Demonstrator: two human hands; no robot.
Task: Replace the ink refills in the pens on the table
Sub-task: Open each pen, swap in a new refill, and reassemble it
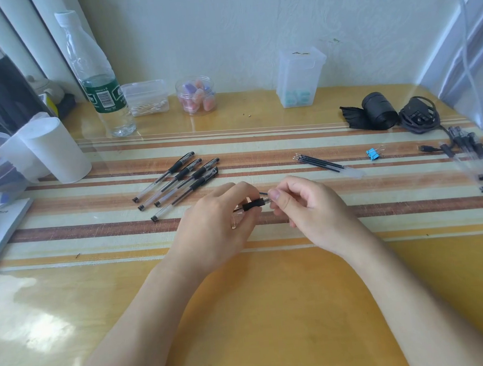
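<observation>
Centre frame: left hand [216, 214] grips the pen [253, 204] steady so right hand [297, 204] can pinch its tip; spare refills [318, 162] wait upper right.

We see a glossy table [246, 313], matt striped cloth [261, 152] under its clear sheet, clear plastic pens [176, 182], a clear plastic bottle [93, 70].

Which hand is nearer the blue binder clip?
Right. The right hand is left of the clip and nearer the person; the left hand is farther left.
</observation>
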